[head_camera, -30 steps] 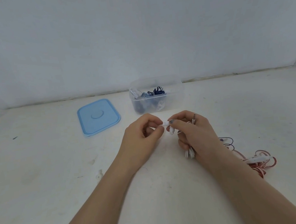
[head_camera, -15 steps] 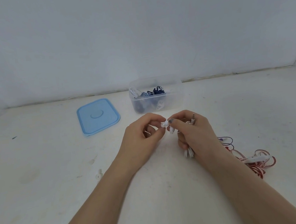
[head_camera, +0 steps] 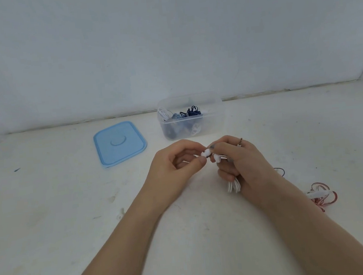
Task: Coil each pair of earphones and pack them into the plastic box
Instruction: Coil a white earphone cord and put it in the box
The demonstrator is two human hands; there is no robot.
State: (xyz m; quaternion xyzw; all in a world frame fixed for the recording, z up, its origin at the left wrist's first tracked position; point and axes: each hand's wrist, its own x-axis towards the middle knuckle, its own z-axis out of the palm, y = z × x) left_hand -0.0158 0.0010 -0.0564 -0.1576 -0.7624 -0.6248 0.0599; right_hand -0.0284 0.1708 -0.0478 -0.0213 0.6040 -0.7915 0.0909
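1. Nearest you, at the centre of the view, your right hand (head_camera: 243, 162) is wrapped around a coiled bundle of white earphones (head_camera: 234, 185); the loops poke out below your palm, and the plug stands up between your fingers.
2. Touching it at 9 o'clock, your left hand (head_camera: 178, 162) pinches a white earbud (head_camera: 205, 153) between thumb and forefinger, right against your right fingertips.
3. This looks like the finishing step of the coil: securing the loose earbud end so the bundle holds.
4. At 4 o'clock from your hands, a red earphone tangle (head_camera: 321, 194) lies on the table (head_camera: 50, 216), uncoiled, with a dark cable (head_camera: 280, 170) just beside your right wrist.
5. Farther off at 12 o'clock stands the open plastic box (head_camera: 193, 127), already holding several coiled pairs; its blue lid (head_camera: 120, 143) lies flat at 10 o'clock.
6. Your next move probably calls for a firm grip while carrying the bundle forward, so it does not spring loose before reaching the box.
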